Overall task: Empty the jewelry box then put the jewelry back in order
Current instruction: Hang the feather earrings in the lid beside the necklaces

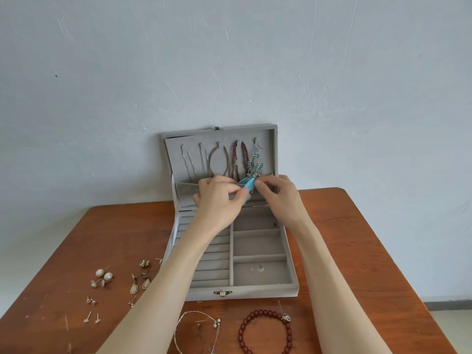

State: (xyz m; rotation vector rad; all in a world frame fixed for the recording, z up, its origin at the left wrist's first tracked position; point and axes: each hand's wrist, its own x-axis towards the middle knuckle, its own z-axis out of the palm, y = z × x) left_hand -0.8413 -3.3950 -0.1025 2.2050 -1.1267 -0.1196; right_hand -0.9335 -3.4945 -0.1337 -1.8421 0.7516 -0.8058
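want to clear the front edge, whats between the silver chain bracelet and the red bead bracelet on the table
In the head view, only bare wooden table lies between the silver chain bracelet and the red bead bracelet; nothing sits in that gap.

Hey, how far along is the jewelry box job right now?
Partly emptied, it seems: earrings and a red bead bracelet lie on the table, and the tray compartments look nearly bare. Both the left hand and right hand pinch the turquoise feather piece. Necklaces still hang in the lid.
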